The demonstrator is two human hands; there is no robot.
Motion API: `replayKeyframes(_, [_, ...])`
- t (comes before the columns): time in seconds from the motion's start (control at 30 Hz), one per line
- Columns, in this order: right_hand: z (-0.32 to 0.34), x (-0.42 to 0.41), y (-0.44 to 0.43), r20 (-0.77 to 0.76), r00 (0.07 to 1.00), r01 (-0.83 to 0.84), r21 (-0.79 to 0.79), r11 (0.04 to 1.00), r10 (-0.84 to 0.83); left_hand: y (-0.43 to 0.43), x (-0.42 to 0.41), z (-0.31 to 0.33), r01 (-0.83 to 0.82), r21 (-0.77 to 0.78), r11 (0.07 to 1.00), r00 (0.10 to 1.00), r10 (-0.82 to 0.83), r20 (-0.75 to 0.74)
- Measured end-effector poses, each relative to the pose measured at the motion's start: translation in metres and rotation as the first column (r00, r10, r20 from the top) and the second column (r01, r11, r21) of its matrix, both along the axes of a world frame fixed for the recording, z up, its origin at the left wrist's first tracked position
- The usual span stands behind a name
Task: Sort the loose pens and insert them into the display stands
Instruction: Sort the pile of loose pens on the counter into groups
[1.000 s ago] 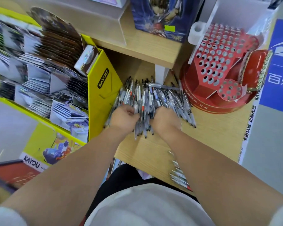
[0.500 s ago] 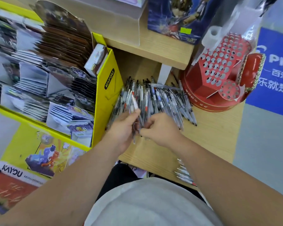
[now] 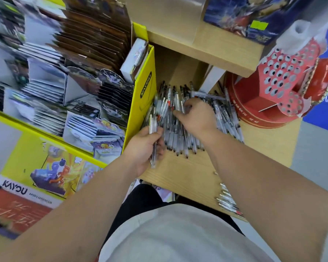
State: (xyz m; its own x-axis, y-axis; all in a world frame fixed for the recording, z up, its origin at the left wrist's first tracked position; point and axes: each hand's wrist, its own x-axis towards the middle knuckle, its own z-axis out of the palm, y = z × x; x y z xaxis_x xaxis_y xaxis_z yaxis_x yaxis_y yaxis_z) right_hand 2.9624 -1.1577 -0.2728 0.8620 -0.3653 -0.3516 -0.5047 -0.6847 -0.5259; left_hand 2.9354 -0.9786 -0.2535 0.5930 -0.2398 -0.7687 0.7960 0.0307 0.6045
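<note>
We look down on a pale wood-grain counter [image 3: 263, 148] in a shop, tucked under a shelf [image 3: 216, 53] of the same wood. On it lies a loose pile of pens [image 3: 173, 136]. They are slim clear plastic barrels with white grips and dark or red tips, mostly parallel and pointing away from us.

Our right hand [image 3: 196, 119] rests palm down on the middle of the pile, wrist bent. Its fingers hook down among the barrels and its thumb points left. We cannot tell whether it pinches any pen. Our left hand [image 3: 143, 148] sits at the pile's near left corner, apart from the right. Its fingers curl round a small bundle [image 3: 152, 127] of pens that stick out past the fist both ways.

Just right of the pile stands the red cardboard display stand [image 3: 280, 76], a round drum base carrying a sloped panel punched with rows of round holes. Left of the pile, just beside the left hand, rises the glossy yellow side of a card display [image 3: 143, 103] packed with tiers of card packs.

A short row of pens [image 3: 228, 202] lies at the counter's near edge, by our right forearm. A blue printed box [image 3: 240, 14] sits on the shelf above. A white shirt [image 3: 178, 235] fills the bottom of the view.
</note>
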Motion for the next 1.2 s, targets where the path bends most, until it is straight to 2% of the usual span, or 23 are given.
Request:
replayKeyframes(0.23, [-0.002,0.009,0.011,-0.078,0.995,-0.067,-0.077,0.995,0.061,0.016,-0.002,-0.008,0.028,0.071,0.997,0.999,-0.030,0.024])
replayKeyframes(0.43, [0.000,0.005,0.011,-0.186,0.978,-0.096,-0.021,0.995,0.091,0.012,-0.002,-0.005,0.069,0.094,0.993,0.995,-0.076,0.071])
replayKeyframes(0.6, [0.003,-0.006,0.005,-0.164,0.982,-0.094,0.015,0.995,0.095,0.000,-0.001,-0.005,0.090,0.146,0.985,0.989,-0.106,0.105])
replayKeyframes(0.73, [0.002,-0.009,0.008,-0.168,0.969,-0.181,0.008,0.984,0.179,-0.008,0.000,-0.004,0.043,0.173,0.984,0.993,-0.062,0.101])
replayKeyframes(0.87, [0.000,-0.013,0.007,-0.149,0.972,-0.175,0.066,0.982,0.183,-0.009,-0.003,-0.008,-0.003,0.194,0.981,0.995,-0.017,0.100])
replayKeyframes(0.97, [0.004,-0.020,-0.002,-0.111,0.980,-0.146,0.152,0.978,0.164,-0.008,-0.006,-0.009,-0.004,0.190,0.982,0.993,-0.018,0.113])
replayKeyframes(1.03, [0.014,-0.027,-0.009,-0.064,0.992,-0.091,0.276,0.957,0.113,-0.009,-0.009,-0.009,0.030,0.167,0.986,0.989,-0.053,0.137])
replayKeyframes(1.13, [0.037,-0.038,-0.015,-0.069,0.995,-0.022,0.562,0.827,0.073,-0.015,-0.013,-0.008,0.102,0.123,0.987,0.983,-0.120,0.142])
replayKeyframes(1.2, [0.046,-0.042,-0.013,-0.070,0.995,-0.007,0.670,0.742,0.073,-0.021,-0.014,-0.002,0.152,0.063,0.986,0.980,-0.158,0.117])
